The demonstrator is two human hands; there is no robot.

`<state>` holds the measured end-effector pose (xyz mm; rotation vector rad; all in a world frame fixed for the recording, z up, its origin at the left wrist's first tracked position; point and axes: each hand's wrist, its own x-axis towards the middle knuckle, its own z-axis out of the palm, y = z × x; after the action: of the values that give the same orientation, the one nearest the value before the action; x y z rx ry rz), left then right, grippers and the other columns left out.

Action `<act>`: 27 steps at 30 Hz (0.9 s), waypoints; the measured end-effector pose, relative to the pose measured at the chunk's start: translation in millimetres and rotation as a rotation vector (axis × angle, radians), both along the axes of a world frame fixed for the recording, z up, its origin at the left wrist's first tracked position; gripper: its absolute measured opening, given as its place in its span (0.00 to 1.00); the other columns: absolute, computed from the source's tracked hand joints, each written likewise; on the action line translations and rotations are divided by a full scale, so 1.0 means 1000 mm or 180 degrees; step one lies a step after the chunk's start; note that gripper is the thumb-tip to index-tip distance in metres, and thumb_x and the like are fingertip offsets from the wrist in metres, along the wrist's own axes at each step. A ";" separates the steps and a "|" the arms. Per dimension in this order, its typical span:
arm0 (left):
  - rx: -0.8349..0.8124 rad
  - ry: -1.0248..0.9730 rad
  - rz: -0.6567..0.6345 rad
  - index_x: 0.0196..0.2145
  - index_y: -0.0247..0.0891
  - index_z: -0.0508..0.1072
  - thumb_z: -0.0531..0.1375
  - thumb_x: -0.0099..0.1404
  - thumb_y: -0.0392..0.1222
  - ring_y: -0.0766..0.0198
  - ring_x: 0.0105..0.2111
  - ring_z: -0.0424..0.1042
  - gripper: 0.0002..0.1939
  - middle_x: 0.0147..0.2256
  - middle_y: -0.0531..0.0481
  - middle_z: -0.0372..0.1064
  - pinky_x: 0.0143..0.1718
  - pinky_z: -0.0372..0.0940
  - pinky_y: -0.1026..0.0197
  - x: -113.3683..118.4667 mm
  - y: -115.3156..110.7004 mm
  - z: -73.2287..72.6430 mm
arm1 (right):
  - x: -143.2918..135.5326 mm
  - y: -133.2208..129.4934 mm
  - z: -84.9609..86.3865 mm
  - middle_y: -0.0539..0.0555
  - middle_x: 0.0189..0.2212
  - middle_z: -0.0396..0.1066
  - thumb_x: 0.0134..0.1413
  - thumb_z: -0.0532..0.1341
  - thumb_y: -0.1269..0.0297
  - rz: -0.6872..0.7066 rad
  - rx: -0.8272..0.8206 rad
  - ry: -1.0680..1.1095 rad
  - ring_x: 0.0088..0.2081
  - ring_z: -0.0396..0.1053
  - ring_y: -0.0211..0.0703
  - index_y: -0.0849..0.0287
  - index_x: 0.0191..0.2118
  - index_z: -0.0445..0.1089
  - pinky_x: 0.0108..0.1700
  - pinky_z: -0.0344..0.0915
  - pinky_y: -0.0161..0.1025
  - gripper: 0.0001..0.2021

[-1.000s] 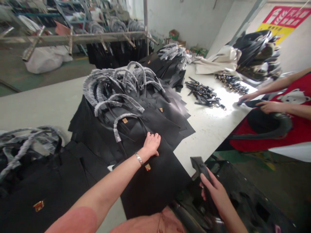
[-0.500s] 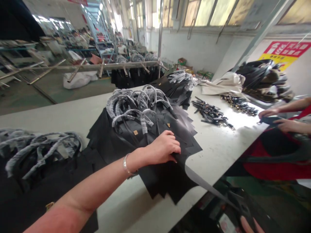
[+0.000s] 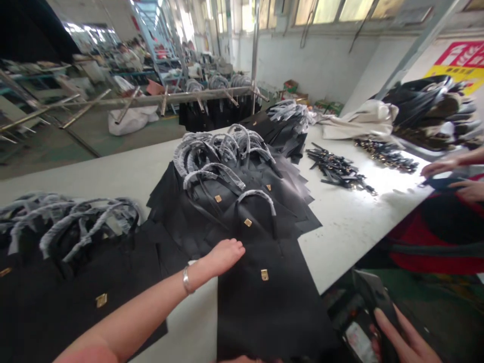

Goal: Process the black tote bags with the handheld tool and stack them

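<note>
Near edge: the left hand (image 3: 223, 256) lies flat on the closest black bag (image 3: 264, 297), which covers the table (image 3: 113, 176) edge in front of the person.
Middle: a big pile of black bags (image 3: 227, 212) with wrapped handles (image 3: 219, 151) sticking up blocks the way straight ahead.
Left side: another heap of bags (image 3: 68, 262) fills this corner, touching the middle pile.
Open strip: bare table runs behind the piles, from the far left to the middle.
Right side: bare table between the middle pile and the small black straps (image 3: 338, 171); a hand could pass here.
Far right: another person's hands (image 3: 449, 174) are at the table edge.
Below right: the right hand (image 3: 404, 343) holds a dark flat piece (image 3: 372, 295) off the table.
</note>
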<state>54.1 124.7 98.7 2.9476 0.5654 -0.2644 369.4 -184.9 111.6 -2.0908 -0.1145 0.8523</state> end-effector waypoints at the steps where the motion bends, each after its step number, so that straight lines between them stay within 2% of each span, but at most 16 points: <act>1: -0.0137 -0.0155 0.0098 0.39 0.39 0.72 0.56 0.64 0.27 0.59 0.39 0.72 0.10 0.39 0.47 0.74 0.41 0.67 0.59 0.004 -0.012 -0.011 | -0.008 0.010 0.004 0.50 0.23 0.75 0.39 0.68 0.37 0.0119 0.0052 0.0028 0.23 0.72 0.50 0.53 0.65 0.59 0.24 0.70 0.43 0.48; 4: -0.0550 -0.0745 0.0288 0.46 0.39 0.72 0.58 0.66 0.32 0.60 0.48 0.71 0.11 0.49 0.46 0.72 0.49 0.68 0.60 0.021 -0.058 -0.040 | -0.037 0.046 0.003 0.45 0.19 0.69 0.41 0.67 0.37 0.0483 0.0229 0.0251 0.18 0.66 0.42 0.57 0.67 0.56 0.19 0.64 0.37 0.49; 7: -0.0633 -0.1129 0.0309 0.54 0.37 0.68 0.62 0.66 0.43 0.53 0.60 0.63 0.19 0.60 0.43 0.63 0.62 0.60 0.51 0.033 -0.098 -0.070 | -0.058 0.080 -0.014 0.45 0.19 0.68 0.45 0.65 0.39 0.1036 0.0185 0.0642 0.16 0.64 0.39 0.59 0.64 0.58 0.16 0.60 0.35 0.45; 9: -0.0596 -0.1235 0.0223 0.57 0.38 0.67 0.61 0.67 0.46 0.51 0.65 0.56 0.22 0.63 0.42 0.59 0.65 0.54 0.46 0.034 -0.111 -0.086 | -0.065 0.100 -0.023 0.44 0.19 0.67 0.49 0.64 0.42 0.1350 0.0082 0.0785 0.15 0.64 0.38 0.58 0.64 0.58 0.15 0.59 0.33 0.40; 11: -0.0584 -0.1298 0.0142 0.58 0.38 0.65 0.58 0.70 0.46 0.51 0.66 0.52 0.22 0.64 0.42 0.57 0.66 0.52 0.45 0.033 -0.114 -0.095 | -0.067 0.116 -0.027 0.43 0.19 0.66 0.52 0.62 0.44 0.1501 -0.0002 0.0901 0.14 0.63 0.36 0.58 0.64 0.57 0.14 0.58 0.31 0.37; 15: -0.0548 -0.1315 0.0192 0.59 0.38 0.65 0.53 0.72 0.46 0.50 0.66 0.52 0.21 0.64 0.43 0.58 0.67 0.50 0.45 0.032 -0.110 -0.097 | -0.064 0.139 -0.021 0.43 0.18 0.65 0.54 0.61 0.45 0.1562 -0.0083 0.1017 0.13 0.62 0.36 0.56 0.63 0.57 0.13 0.58 0.30 0.35; 18: -0.0490 -0.1302 0.0255 0.59 0.37 0.65 0.52 0.73 0.45 0.48 0.66 0.51 0.20 0.63 0.44 0.59 0.67 0.50 0.44 0.035 -0.108 -0.093 | -0.062 0.141 -0.018 0.43 0.18 0.65 0.54 0.62 0.46 0.1634 -0.0100 0.0979 0.13 0.63 0.36 0.55 0.64 0.57 0.13 0.58 0.30 0.35; 22: -0.0427 -0.1344 0.0152 0.58 0.37 0.66 0.53 0.72 0.45 0.47 0.66 0.51 0.19 0.62 0.43 0.60 0.66 0.49 0.43 0.037 -0.109 -0.092 | -0.060 0.143 -0.021 0.43 0.18 0.65 0.54 0.61 0.46 0.1680 -0.0166 0.0977 0.13 0.63 0.37 0.54 0.65 0.55 0.13 0.58 0.30 0.36; 27: -0.0354 -0.1288 0.0151 0.59 0.36 0.66 0.51 0.73 0.45 0.45 0.65 0.52 0.20 0.62 0.44 0.60 0.66 0.48 0.43 0.037 -0.108 -0.095 | -0.058 0.160 -0.027 0.43 0.19 0.65 0.56 0.60 0.47 0.1804 -0.0122 0.0965 0.13 0.63 0.36 0.53 0.63 0.56 0.13 0.58 0.30 0.32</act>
<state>91.2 16.3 3.4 2.7605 0.5391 0.2909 311.4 -24.9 84.8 -1.9588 -0.5479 1.5064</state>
